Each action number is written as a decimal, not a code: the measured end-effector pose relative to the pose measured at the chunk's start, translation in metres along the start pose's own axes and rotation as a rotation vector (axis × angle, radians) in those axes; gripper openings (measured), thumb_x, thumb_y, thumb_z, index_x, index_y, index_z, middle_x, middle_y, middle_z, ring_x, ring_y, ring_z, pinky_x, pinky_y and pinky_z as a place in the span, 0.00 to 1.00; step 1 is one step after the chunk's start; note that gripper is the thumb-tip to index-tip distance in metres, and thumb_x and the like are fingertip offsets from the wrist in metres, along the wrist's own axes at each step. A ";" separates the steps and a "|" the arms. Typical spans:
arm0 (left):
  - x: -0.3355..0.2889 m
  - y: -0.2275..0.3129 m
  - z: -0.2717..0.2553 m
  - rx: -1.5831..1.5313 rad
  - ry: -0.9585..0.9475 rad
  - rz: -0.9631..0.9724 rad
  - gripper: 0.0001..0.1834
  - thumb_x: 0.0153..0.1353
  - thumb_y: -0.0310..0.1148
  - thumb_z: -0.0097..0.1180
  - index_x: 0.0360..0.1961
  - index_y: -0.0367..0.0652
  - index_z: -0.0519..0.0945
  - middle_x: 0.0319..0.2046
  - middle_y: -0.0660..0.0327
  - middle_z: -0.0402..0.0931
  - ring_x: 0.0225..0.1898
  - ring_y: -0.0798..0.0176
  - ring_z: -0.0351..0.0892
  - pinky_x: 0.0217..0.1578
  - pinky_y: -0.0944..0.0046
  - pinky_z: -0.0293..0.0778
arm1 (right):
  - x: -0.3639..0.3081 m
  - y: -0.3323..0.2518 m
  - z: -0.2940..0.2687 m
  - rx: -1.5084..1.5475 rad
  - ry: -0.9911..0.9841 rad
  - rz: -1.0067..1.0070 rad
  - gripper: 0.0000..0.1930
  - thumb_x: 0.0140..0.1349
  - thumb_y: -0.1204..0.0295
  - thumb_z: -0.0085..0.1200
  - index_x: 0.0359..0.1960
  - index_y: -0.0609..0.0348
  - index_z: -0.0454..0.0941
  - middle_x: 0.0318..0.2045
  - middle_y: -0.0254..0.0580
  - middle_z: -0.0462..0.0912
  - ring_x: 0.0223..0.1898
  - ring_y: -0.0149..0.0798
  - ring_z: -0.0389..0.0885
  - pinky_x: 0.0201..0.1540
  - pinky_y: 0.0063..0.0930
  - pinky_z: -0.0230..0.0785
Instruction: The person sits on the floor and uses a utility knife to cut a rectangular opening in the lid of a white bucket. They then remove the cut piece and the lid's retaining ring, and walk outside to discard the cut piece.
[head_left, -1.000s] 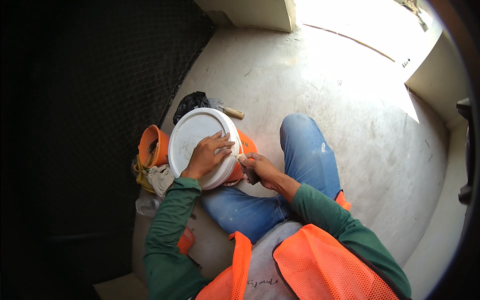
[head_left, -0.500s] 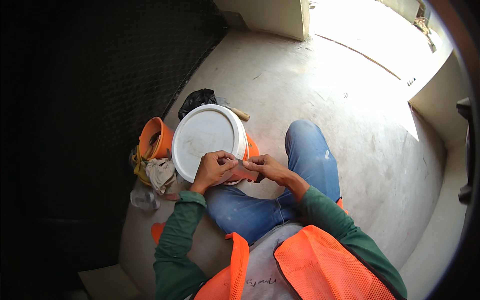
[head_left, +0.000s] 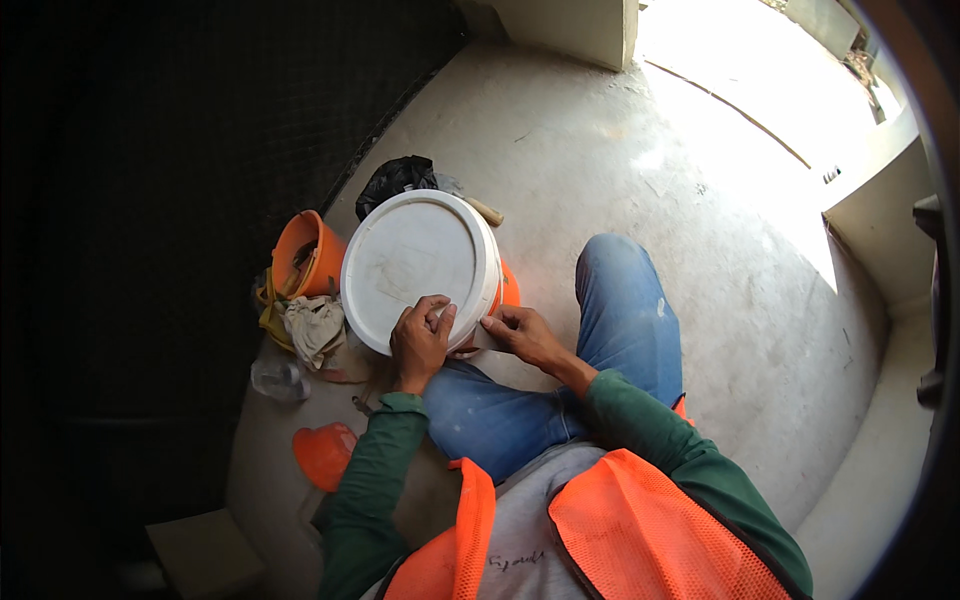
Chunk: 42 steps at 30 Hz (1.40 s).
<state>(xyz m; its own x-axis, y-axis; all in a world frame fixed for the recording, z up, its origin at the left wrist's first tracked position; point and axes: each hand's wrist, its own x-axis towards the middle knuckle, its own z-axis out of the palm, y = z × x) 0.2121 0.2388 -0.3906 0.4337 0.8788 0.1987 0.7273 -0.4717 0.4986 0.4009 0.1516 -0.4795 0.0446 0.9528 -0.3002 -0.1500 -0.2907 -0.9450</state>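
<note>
A white round lid (head_left: 415, 265) tops an orange bucket (head_left: 510, 290) in front of me. My left hand (head_left: 420, 345) is closed, its fingers curled at the lid's near rim. Whatever it holds, if anything, is hidden. Just right of the rim, my right hand (head_left: 527, 335) pinches a small thin grey-brown sheet (head_left: 480, 340) between thumb and fingers. The sheet is seen nearly edge-on, so its material is hard to tell.
Left of the lidded bucket stand an orange pail (head_left: 322, 262) with tools, a pale cloth (head_left: 315, 325) and a clear plastic container (head_left: 280, 378). A black bag (head_left: 395, 180) lies behind. An orange object (head_left: 325, 455) rests by my left sleeve. Dark netting (head_left: 200, 200) borders the left.
The hands have moved apart slightly, and the sheet shows less of its face. My left hand has shifted onto the lid's rim. The view has tilted a little, baring more of the orange object.
</note>
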 end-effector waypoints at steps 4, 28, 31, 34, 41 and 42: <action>0.003 0.004 -0.001 0.026 -0.006 -0.042 0.11 0.70 0.43 0.68 0.43 0.47 0.88 0.22 0.62 0.73 0.28 0.54 0.77 0.32 0.51 0.73 | 0.002 0.005 0.009 0.153 0.017 -0.122 0.19 0.78 0.54 0.60 0.41 0.60 0.86 0.33 0.29 0.84 0.36 0.24 0.76 0.38 0.25 0.71; 0.007 0.018 0.001 0.060 -0.014 -0.065 0.13 0.71 0.44 0.63 0.46 0.46 0.83 0.20 0.57 0.73 0.26 0.47 0.81 0.33 0.48 0.74 | -0.016 -0.027 0.009 0.317 -0.018 0.174 0.19 0.78 0.53 0.59 0.38 0.58 0.84 0.20 0.30 0.77 0.17 0.24 0.69 0.19 0.25 0.58; 0.007 0.017 0.002 0.055 -0.014 -0.068 0.14 0.71 0.45 0.63 0.46 0.46 0.83 0.20 0.58 0.73 0.26 0.48 0.80 0.32 0.49 0.73 | -0.019 -0.030 0.010 0.274 -0.008 0.170 0.19 0.80 0.53 0.57 0.38 0.56 0.84 0.20 0.29 0.76 0.17 0.25 0.69 0.19 0.26 0.58; 0.006 0.014 -0.001 0.058 -0.080 -0.168 0.12 0.70 0.44 0.65 0.45 0.49 0.86 0.23 0.60 0.77 0.28 0.51 0.81 0.35 0.50 0.75 | -0.022 -0.030 0.011 0.246 0.010 0.152 0.18 0.80 0.55 0.56 0.39 0.56 0.83 0.21 0.28 0.76 0.17 0.24 0.68 0.19 0.26 0.57; 0.002 0.003 -0.018 -0.271 -0.134 0.210 0.11 0.66 0.31 0.70 0.49 0.45 0.91 0.43 0.58 0.84 0.48 0.57 0.82 0.50 0.58 0.77 | -0.023 -0.020 0.009 0.523 -0.214 0.160 0.12 0.81 0.57 0.54 0.49 0.51 0.77 0.32 0.28 0.78 0.28 0.25 0.72 0.29 0.25 0.64; 0.001 0.003 -0.020 -0.306 -0.196 0.217 0.12 0.66 0.30 0.70 0.50 0.45 0.91 0.45 0.58 0.83 0.50 0.57 0.81 0.51 0.58 0.76 | -0.023 -0.020 0.007 0.575 -0.271 0.219 0.12 0.82 0.56 0.54 0.51 0.50 0.76 0.33 0.29 0.79 0.30 0.25 0.74 0.31 0.25 0.66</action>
<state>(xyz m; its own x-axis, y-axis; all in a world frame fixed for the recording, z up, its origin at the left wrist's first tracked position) 0.2042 0.2392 -0.3719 0.6739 0.7174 0.1765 0.4299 -0.5750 0.6961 0.3961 0.1359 -0.4527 -0.2853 0.8873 -0.3625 -0.6328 -0.4584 -0.6240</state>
